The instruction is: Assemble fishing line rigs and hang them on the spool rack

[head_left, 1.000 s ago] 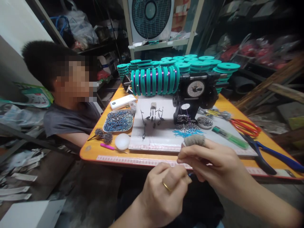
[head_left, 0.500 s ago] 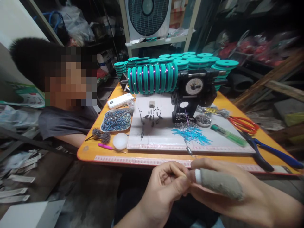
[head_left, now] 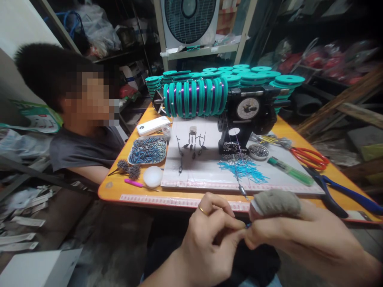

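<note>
Cluttered shelving and a box fan [head_left: 190,20] are filling the top of the frame, while an orange table [head_left: 137,191] is stretching across the middle. At the table's far side, a row of teal spools [head_left: 194,97] is sitting on a black winding machine [head_left: 247,115] with a round dial, and more teal discs are stacked behind it. A white mat [head_left: 206,171] is lying in the centre of the table, carrying a scatter of thin blue pieces [head_left: 243,169]. To its left, a tray of blue-grey cylinders [head_left: 148,150] is resting near a white round lid [head_left: 153,176]. Toward the right of the frame, a green lighter [head_left: 289,170], red scissors [head_left: 308,157] and blue-handled pliers [head_left: 338,191] are lying on the table. A seated person [head_left: 80,119] is leaning at the table's left edge. At the bottom centre, the left hand [head_left: 209,247], wearing a ring, is pinching something tiny and blue between thumb and forefinger, and the right hand [head_left: 299,239], with a grey fabric cot [head_left: 277,203] over one finger, is pressing its fingertips against the same spot. A thin thread [head_left: 237,167] is running from the machine down toward the hands, with a small metal piece on it just above them.
</note>
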`<state>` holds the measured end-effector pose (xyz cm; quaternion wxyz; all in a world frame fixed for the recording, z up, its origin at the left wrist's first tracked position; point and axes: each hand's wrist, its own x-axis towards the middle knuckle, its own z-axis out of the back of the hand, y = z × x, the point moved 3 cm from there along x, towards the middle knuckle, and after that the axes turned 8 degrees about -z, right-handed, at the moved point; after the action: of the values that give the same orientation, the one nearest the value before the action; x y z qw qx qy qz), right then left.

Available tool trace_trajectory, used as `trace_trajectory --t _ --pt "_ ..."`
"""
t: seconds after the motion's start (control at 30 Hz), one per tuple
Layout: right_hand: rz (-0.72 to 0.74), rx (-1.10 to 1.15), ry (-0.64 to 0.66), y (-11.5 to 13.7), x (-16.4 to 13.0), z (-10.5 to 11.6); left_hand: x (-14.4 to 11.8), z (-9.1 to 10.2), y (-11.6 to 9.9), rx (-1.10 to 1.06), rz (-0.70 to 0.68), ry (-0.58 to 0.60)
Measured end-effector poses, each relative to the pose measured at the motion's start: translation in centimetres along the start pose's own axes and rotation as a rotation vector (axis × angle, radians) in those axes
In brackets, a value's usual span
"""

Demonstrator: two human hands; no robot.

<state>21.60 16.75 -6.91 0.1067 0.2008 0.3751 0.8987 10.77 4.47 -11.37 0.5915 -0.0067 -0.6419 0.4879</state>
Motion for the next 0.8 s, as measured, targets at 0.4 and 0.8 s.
trace_trajectory --t 0.4,0.8 --pt "-0.050 0.086 -0.134 -0.5 1.8 -0.7 0.6 0.2 -0.4 0.485 -0.515 0.232" --pt "0.169 -0.312 -0.139 1.4 0.7 -0.4 0.3 2.0 0.0 0.291 -0.092 0.047"
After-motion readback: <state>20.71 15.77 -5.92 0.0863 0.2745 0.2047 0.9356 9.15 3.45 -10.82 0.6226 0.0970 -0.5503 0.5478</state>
